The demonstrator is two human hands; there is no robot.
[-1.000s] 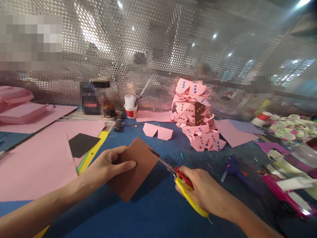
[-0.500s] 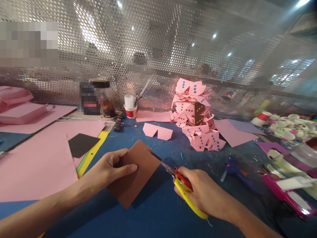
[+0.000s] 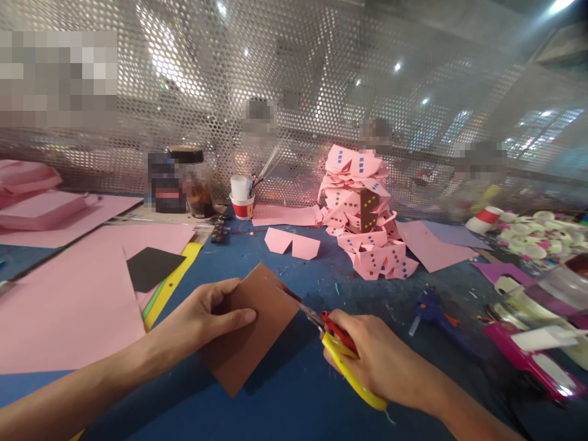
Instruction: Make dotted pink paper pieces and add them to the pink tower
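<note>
My left hand (image 3: 220, 315) pinches a square of brown paper (image 3: 255, 343) by its left side, thumb on top and fingers beneath. The sheet is held tilted above the blue table. My right hand (image 3: 362, 349) is wrapped round the handles of a pair of scissors (image 3: 346, 358), one handle red and the other yellow. The blades meet the paper's upper right edge, with a narrow strip by them. Behind the paper lies a pink paper cutout (image 3: 303, 246) with a notch in its lower edge.
A tall pile of pink paper pieces (image 3: 340, 202) with small squares stands at the back. Pink sheets (image 3: 64, 294) and a black piece (image 3: 154, 269) lie left. A blue glue gun (image 3: 432, 309) lies right, near a magenta tool (image 3: 528, 355). A cup (image 3: 242, 208) stands before the perforated metal screen (image 3: 294, 110).
The brown paper has shifted slightly and its lower corner has dipped a little. The scissors stay at its upper right edge; both hands have barely moved.
</note>
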